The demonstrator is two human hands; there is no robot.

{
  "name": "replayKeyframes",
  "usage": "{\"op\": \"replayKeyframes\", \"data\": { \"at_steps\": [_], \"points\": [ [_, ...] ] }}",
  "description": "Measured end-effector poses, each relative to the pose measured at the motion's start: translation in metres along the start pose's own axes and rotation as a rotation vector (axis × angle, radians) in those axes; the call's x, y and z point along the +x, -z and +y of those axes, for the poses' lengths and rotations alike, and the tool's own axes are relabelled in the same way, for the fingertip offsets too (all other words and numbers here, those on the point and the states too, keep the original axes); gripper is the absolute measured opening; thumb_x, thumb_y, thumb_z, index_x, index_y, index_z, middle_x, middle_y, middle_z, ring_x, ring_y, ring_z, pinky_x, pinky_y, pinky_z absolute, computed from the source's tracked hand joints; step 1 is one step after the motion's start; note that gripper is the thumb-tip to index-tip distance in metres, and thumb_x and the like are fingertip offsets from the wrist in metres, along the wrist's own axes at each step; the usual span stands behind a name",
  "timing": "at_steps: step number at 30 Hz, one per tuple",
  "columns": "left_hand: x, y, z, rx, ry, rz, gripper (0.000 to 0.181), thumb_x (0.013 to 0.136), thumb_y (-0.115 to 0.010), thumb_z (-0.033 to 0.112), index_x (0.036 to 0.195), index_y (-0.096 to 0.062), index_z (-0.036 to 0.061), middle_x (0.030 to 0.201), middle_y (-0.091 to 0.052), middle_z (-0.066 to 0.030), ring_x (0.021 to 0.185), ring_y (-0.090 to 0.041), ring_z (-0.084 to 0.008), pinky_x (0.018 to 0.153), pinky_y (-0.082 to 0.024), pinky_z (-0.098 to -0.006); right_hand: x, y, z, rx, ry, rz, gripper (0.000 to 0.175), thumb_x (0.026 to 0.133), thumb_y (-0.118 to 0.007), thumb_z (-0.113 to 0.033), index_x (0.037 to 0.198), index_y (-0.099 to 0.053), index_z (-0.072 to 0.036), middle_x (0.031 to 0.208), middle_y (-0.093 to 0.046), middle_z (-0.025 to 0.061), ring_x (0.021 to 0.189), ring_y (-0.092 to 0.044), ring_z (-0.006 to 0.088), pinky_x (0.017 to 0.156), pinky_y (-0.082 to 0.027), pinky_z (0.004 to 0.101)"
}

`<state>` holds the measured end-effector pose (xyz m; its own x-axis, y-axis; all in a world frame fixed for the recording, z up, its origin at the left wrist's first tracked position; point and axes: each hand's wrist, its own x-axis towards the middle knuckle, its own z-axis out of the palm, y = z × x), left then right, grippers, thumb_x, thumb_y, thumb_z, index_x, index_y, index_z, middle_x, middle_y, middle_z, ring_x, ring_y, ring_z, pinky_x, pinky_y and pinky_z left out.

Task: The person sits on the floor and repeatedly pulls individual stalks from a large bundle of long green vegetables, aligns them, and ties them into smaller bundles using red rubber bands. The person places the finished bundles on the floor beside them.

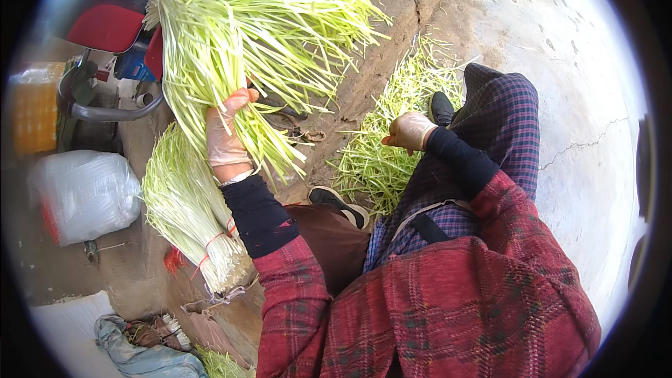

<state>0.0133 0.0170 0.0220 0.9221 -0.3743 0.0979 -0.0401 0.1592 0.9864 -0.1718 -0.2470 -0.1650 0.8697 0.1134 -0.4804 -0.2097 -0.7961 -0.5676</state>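
Note:
My left hand (pixel 229 128), in a thin clear glove, is closed around a handful of long yellow-green leaves that look like blanched chives. These leaves hang at the near side of a large spread heap of the same stalks (pixel 252 16), whose white ends lie to the left. My right hand (pixel 409 131), also gloved, is held above a scatter of loose leaf pieces (pixel 367 163) on the ground. Its fingers are curled and turned away, so whether they hold anything is hidden. Beneath my left forearm lie bundled stalks (pixel 184 210) tied with red bands.
A red-seated metal chair (pixel 107 29) stands at the upper left, near a blue bucket (pixel 134 65) and a yellow crate (pixel 34 110). Below them sits a wrapped clear plastic pack (pixel 86 194). Crumpled cloth (pixel 142 352) lies lower left. My shoes (pixel 341 207) are beside the loose pieces.

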Motion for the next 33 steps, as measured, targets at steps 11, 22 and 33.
{"op": "replayKeyframes", "data": {
  "at_steps": [11, 22, 33],
  "points": [
    [-0.001, 0.001, -0.004, -0.016, 0.016, 0.022, 0.018, 0.074, -0.075, 0.01, 0.089, -0.071, -0.0002, 0.087, -0.07, -0.0094, 0.083, -0.068, -0.0208, 0.084, -0.053, -0.0325, 0.033, -0.003, -0.147, 0.84, 0.637, 0.459, 0.046, 0.095, -0.069, -0.022, 0.138, -0.06, -0.009, 0.116, -0.073, 0.0169, 0.103, -0.072, 0.0247, 0.089, -0.055, 0.0363],
    [0.002, -0.001, -0.003, -0.007, -0.013, 0.013, 0.027, 0.072, -0.074, 0.013, 0.094, -0.069, -0.0029, 0.085, -0.069, -0.009, 0.08, -0.067, -0.0213, 0.081, -0.053, -0.0336, 0.016, -0.006, -0.112, -0.16, 0.495, 0.654, 0.01, 0.089, -0.068, -0.019, 0.095, -0.066, -0.011, 0.077, -0.066, 0.0091, 0.073, -0.067, 0.0313, 0.062, -0.054, 0.041],
    [-0.002, 0.001, -0.001, 0.03, 0.025, 0.041, 0.027, 0.074, -0.074, 0.013, 0.095, -0.069, -0.0025, 0.086, -0.071, -0.0097, 0.08, -0.066, -0.0196, 0.081, -0.052, -0.0308, 0.068, 0.016, -0.203, 0.731, 0.356, 0.759, 0.016, 0.098, -0.064, -0.017, 0.103, -0.068, -0.003, 0.086, -0.069, 0.0203, 0.082, -0.07, 0.0359, 0.072, -0.054, 0.0387]
  ]
}}
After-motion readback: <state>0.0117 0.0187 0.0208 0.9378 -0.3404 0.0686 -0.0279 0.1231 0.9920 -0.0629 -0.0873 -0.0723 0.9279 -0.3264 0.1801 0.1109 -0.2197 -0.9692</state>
